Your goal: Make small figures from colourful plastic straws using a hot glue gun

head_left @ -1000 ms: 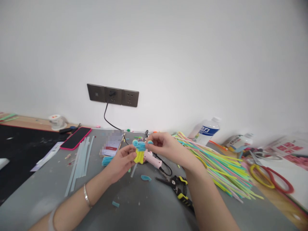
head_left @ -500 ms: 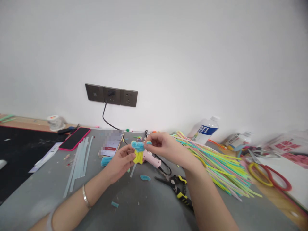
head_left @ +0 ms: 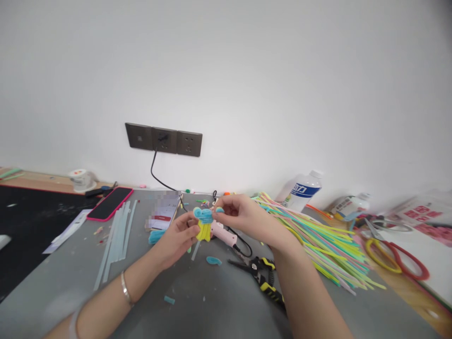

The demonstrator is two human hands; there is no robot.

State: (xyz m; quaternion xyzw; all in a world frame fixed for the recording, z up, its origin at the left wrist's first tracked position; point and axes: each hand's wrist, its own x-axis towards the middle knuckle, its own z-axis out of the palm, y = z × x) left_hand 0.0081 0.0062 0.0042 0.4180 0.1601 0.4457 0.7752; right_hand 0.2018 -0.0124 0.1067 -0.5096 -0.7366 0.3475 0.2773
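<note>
Between my hands, above the grey table, is a small blue and yellow pipe-cleaner figure [head_left: 204, 224]. Its top is wound in blue with curled ends, and yellow strands hang below. My left hand [head_left: 179, 238] pinches it from the left side. The fingertips of my right hand [head_left: 240, 214] are closed on the blue curl at its right. Behind the figure lies a pink glue gun [head_left: 223, 233], partly hidden, with a black cord. A blue fuzzy piece [head_left: 213, 260] and a short blue scrap [head_left: 169, 300] rest on the table [head_left: 141, 306].
Black-and-yellow pliers [head_left: 263, 275] lie beside my right forearm. Farther right are a pile of pastel pipe cleaners [head_left: 325, 240], scissors [head_left: 399, 256] and a white bottle [head_left: 302, 190]. To the left are glue sticks [head_left: 116, 240] and a pink-cased phone [head_left: 110, 203]. A cord [head_left: 152, 165] runs from the wall socket.
Almost nothing differs. Both hands keep hold of the pipe-cleaner figure, which sits a few pixels farther right, as does most of the scene.
</note>
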